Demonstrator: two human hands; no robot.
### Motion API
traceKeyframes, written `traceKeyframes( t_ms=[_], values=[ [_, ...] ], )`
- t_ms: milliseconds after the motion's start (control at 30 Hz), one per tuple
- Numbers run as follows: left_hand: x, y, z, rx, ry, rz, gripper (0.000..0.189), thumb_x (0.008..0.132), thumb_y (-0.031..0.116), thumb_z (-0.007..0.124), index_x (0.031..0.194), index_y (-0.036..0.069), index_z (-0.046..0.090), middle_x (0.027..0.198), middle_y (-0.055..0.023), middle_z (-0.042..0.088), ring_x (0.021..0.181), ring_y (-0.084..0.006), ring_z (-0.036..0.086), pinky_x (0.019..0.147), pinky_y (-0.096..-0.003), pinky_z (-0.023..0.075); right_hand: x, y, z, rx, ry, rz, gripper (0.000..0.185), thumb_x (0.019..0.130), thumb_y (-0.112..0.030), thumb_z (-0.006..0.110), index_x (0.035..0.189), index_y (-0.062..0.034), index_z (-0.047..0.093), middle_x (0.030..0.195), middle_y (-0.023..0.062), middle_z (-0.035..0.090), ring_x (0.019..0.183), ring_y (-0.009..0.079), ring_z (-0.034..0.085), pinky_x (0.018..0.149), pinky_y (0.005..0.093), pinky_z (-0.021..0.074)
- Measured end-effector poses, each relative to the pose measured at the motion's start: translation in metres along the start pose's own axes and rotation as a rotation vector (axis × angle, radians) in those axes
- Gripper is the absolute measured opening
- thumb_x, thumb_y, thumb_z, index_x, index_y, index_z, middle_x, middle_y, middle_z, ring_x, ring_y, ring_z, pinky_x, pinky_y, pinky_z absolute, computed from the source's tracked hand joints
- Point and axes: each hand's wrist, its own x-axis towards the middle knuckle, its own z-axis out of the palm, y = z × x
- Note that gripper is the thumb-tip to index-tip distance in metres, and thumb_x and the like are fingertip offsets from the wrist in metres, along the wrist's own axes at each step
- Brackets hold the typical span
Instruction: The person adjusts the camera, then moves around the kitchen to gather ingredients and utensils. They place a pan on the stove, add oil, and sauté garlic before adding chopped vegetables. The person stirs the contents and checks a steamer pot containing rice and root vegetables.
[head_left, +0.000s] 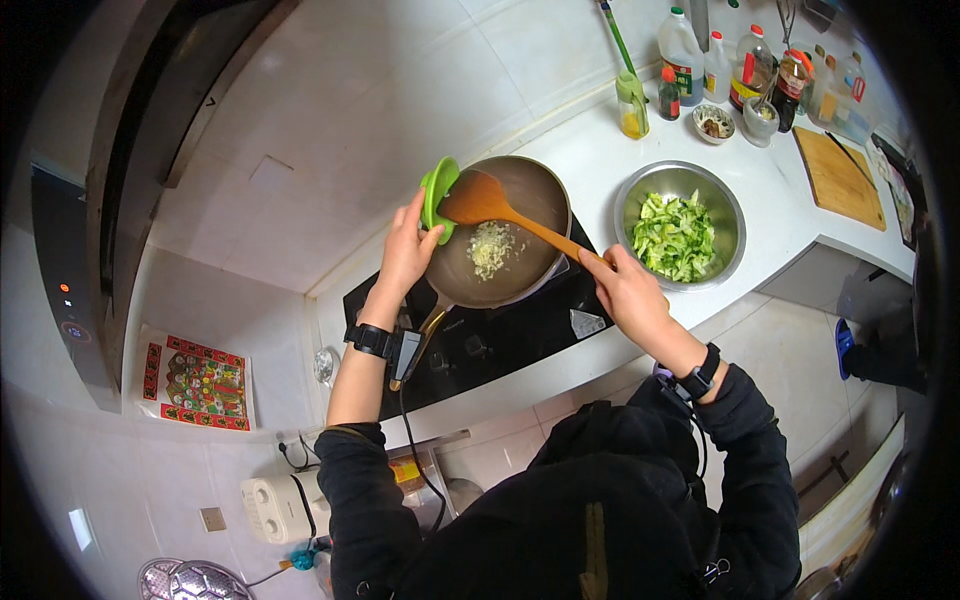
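Observation:
My left hand (407, 251) grips a small green bowl (441, 196), tipped on its side over the left rim of a frying pan (536, 180). In my right hand (631, 292) is the handle of a wooden spatula (480, 198). Its broad blade is at the mouth of the bowl and hides part of the inside. Chopped garlic (491, 250), pale and finely cut, lies in a heap on the pan's bottom. The pan stands on a black glass cooktop (487, 349), its handle pointing towards me beside my left wrist.
Right of the pan stands a steel bowl (739, 232) of chopped green vegetable (675, 238). Behind are an oil pot (632, 105), several bottles, a small patterned bowl (712, 124) and a mortar (760, 121). A knife lies on the cutting board (836, 180). Another person's slippered foot (844, 349) shows at right.

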Motion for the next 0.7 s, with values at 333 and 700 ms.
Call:
traceKeyframes(
  t_ms=[333, 700],
  values=[
    [-0.01, 0.005, 0.0, 0.067, -0.047, 0.035, 0.061, 0.085, 0.013, 0.064, 0.139, 0.006, 0.036, 0.109, -0.0159, 0.051, 0.073, -0.0223, 0.06, 0.067, -0.0315, 0.0499, 0.002, -0.001, 0.006, -0.062, -0.006, -0.069, 0.049, 0.076, -0.006, 0.06, 0.123, -0.0134, 0.054, 0.091, 0.0108, 0.048, 0.078, 0.0283, 0.057, 0.063, 0.0401, 0.0507],
    [-0.019, 0.008, 0.005, 0.093, -0.014, 0.057, 0.062, 0.082, 0.013, 0.066, 0.137, 0.006, 0.037, 0.101, -0.015, 0.05, 0.071, -0.0258, 0.059, 0.068, -0.0363, 0.0484, 0.002, -0.005, -0.003, -0.032, -0.066, 0.007, 0.046, 0.076, -0.005, 0.06, 0.122, -0.013, 0.055, 0.089, 0.0106, 0.048, 0.079, 0.0288, 0.058, 0.063, 0.0415, 0.0504]
  ],
)
